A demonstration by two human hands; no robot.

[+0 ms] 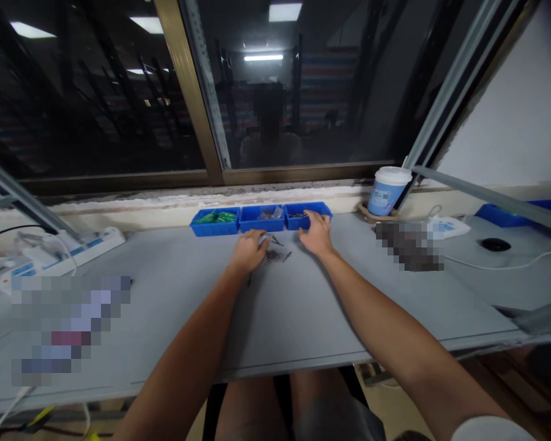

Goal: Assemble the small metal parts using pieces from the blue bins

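Observation:
Three small blue bins stand in a row at the far edge of the grey table (284, 306). The left bin (213, 222) holds green parts, the middle bin (262, 217) a clear bag, and the right bin (307, 215) small dark pieces. My right hand (316, 234) reaches to the front rim of the right bin, fingers touching it. Just in front of the middle bin my left hand (249, 250) lies palm down on the table. Small dark metal parts (275, 250) are scattered between the hands. Whether either hand pinches a part is hidden.
A white power strip (64, 254) with cables lies at the left. A lidded paper cup (387, 190) stands on the sill at the right, with another blue tray (496, 214) and a black round object (495, 244) further right. A window runs behind the table.

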